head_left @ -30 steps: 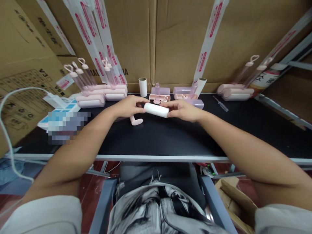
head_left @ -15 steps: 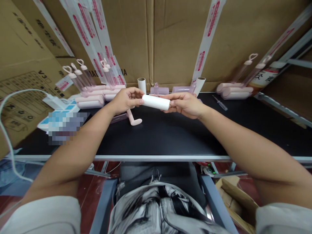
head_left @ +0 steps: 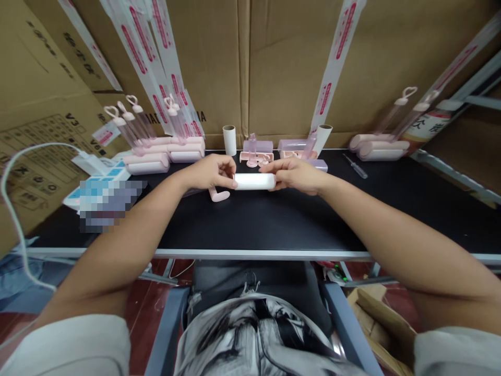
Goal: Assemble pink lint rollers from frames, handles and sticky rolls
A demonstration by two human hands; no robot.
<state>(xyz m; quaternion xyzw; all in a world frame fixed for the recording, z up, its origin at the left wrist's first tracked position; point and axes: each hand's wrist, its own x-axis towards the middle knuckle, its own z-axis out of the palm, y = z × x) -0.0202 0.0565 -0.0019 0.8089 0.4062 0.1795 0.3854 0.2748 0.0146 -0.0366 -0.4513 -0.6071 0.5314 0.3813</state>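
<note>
A white lint roller refill roll (head_left: 255, 181) lies level between my two hands, just over the black table. The fingers of my left hand (head_left: 209, 172) pinch its left end. At its right end, my right hand (head_left: 299, 175) grips it with thumb and fingers; some of those fingers are hidden. Below my left hand rests a pink bent handle (head_left: 219, 196), its rear part covered by the hand. Just behind the roll are a pink holder piece (head_left: 256, 156) and a clear purple cover (head_left: 258, 145). Another clear purple cover (head_left: 318, 165) lies behind my right hand.
Assembled pink lint rollers stand at the left (head_left: 147, 163) and right (head_left: 383, 150). Two white tubes (head_left: 229, 141) (head_left: 323, 140) stand at the back by the cardboard wall (head_left: 289, 62). A screwdriver (head_left: 356, 167) lies to the right, a power strip (head_left: 97, 183) to the left.
Both hands have brought the roll lower and nearer to me, and it has turned from slanting to level. The pink pieces behind it now show more.
</note>
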